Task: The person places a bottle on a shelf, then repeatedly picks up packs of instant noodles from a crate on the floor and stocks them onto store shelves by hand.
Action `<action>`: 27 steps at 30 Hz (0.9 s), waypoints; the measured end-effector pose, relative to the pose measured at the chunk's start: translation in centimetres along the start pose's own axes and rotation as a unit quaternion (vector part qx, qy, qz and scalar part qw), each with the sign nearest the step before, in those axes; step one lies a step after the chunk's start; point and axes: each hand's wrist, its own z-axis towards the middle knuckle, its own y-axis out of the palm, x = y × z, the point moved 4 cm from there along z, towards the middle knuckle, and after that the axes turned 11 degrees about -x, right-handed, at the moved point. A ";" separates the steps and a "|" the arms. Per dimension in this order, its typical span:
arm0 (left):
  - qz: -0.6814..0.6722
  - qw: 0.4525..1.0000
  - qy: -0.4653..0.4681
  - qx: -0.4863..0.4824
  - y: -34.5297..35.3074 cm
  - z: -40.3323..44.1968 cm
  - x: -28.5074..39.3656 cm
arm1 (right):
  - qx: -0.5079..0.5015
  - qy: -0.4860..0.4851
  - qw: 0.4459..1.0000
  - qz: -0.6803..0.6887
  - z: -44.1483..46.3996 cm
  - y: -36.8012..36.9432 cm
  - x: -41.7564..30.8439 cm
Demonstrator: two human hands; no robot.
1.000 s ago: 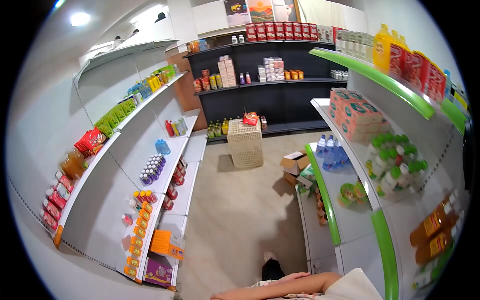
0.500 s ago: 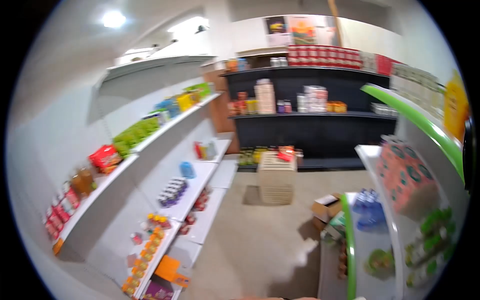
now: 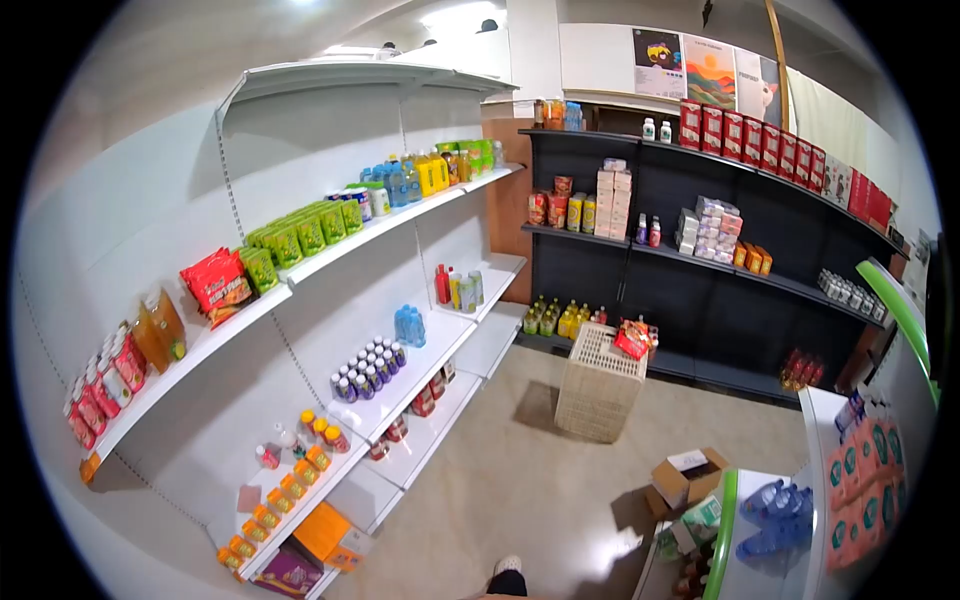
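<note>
Neither of my hands shows in the head view now; only a shoe and a dark trouser leg appear at the bottom edge. To the left, white shelves hold red snack bags, green packets, yellow bottles, purple bottles with white caps and a row of orange packs. A beige basket stands on the floor ahead, with a red packet on its top.
Dark shelves with red boxes cross the back. At the right, an opened cardboard box lies near a green-edged shelf with blue bottles and pink packs. Tiled floor runs between.
The view has swung, so the left shelves fill more of the picture and the right shelves have slid toward the edge. The forearm and hand seen at the bottom earlier have gone out of view.
</note>
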 end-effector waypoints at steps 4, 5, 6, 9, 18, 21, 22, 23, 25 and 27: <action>0.002 1.000 0.006 -0.001 -0.5 -1.1 7.4 | -0.021 -0.017 0.999 0.036 2.6 -9.2 3.3; 0.001 1.000 0.007 -0.002 -0.8 -1.3 9.0 | -0.017 -0.026 0.998 0.045 3.3 -11.0 4.3; -0.006 1.000 0.008 -0.004 -1.1 -1.5 10.5 | -0.012 -0.036 0.997 0.061 3.9 -12.2 5.3; -0.004 1.000 0.009 0.002 -2.4 -1.6 15.6 | -0.038 -0.330 0.728 0.599 4.9 -17.7 8.3; -0.061 0.997 -0.053 -0.011 -6.1 1.1 24.5 | 0.208 -0.232 0.413 0.856 3.4 -27.3 21.8; -0.087 0.992 -0.088 -0.025 -7.3 3.0 27.8 | 0.041 -0.136 0.403 0.904 5.5 -24.8 30.2; -0.097 0.990 -0.102 -0.031 -7.9 3.7 28.8 | 0.091 -0.125 0.409 0.899 4.6 -26.7 31.6; -0.112 0.986 -0.118 -0.037 -8.4 4.1 29.8 | 0.139 -0.116 0.411 0.894 4.0 -28.8 32.8; -0.150 0.976 -0.151 -0.055 -9.4 5.4 32.0 | 0.277 -0.110 0.364 0.883 1.7 -34.2 33.6; -0.194 0.959 -0.188 -0.089 -10.3 6.6 33.9 | 0.385 -0.175 0.362 0.831 -0.5 -38.3 36.0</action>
